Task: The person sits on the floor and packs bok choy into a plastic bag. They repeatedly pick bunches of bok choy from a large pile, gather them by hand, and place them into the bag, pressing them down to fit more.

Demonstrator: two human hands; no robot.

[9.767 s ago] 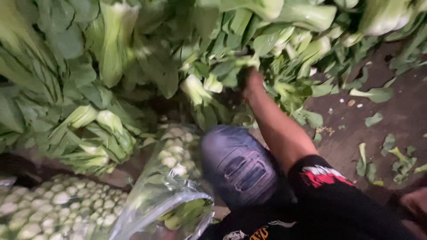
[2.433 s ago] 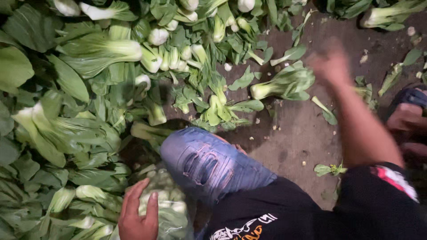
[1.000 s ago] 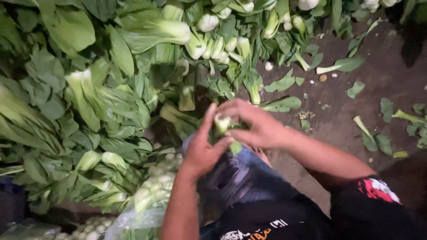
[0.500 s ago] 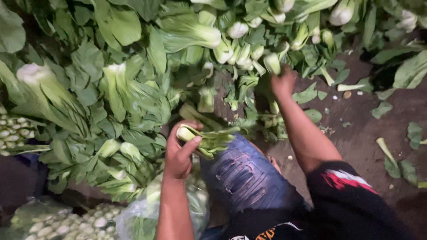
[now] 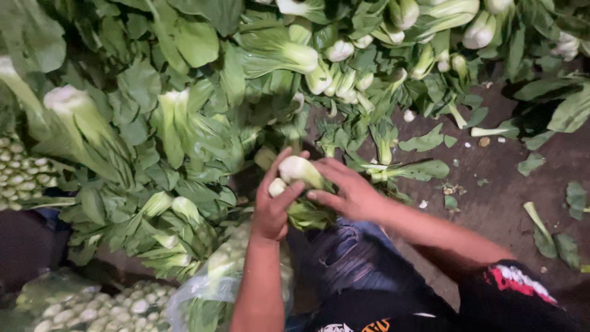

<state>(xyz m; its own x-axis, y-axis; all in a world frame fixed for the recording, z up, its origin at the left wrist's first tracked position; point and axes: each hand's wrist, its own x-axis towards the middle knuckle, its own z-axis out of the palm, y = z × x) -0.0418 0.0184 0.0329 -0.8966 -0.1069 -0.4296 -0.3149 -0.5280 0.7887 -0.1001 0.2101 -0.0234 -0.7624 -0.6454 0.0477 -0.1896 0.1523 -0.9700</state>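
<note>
My left hand [image 5: 275,206] and my right hand [image 5: 347,190] meet above my knee, both closed around a small bunch of bok choy [image 5: 301,172], its white bases pointing up and its green leaves hanging down between the palms. A big heap of loose bok choy [image 5: 184,117] fills the ground just beyond and to the left of my hands. My knee in dark jeans [image 5: 353,258] sits right under the bunch.
A clear plastic bag [image 5: 203,289] packed with bok choy stands by my left forearm. More packed bunches [image 5: 80,307] lie at the bottom left and at the left edge. Dark ground [image 5: 491,178] with scattered leaf scraps lies to the right.
My right hand has come back from the pile with another bok choy and joined my left hand, which was holding a bunch alone half a second ago.
</note>
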